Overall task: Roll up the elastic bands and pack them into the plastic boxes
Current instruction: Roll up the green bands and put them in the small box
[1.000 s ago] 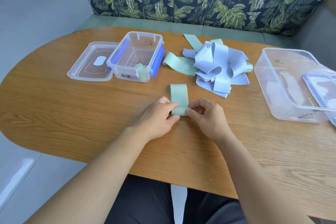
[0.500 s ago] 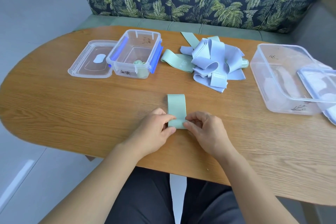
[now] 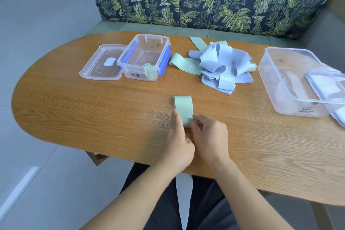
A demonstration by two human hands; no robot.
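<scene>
Both left hand (image 3: 177, 142) and right hand (image 3: 209, 136) pinch the near end of the mint-green elastic band (image 3: 183, 107) on the desk (image 3: 93, 117) ahead of them, apparently starting its roll; tight forward turns are needed next.

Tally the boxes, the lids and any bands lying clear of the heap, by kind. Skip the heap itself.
Plastic boxes: 2 (small box, large box)
Lids, off: 2 (small lid, large lid)
Bands clear of the heap: 2 (green band pinched by left hand and right hand; rolled green band in the small box)
Total: 6
</scene>
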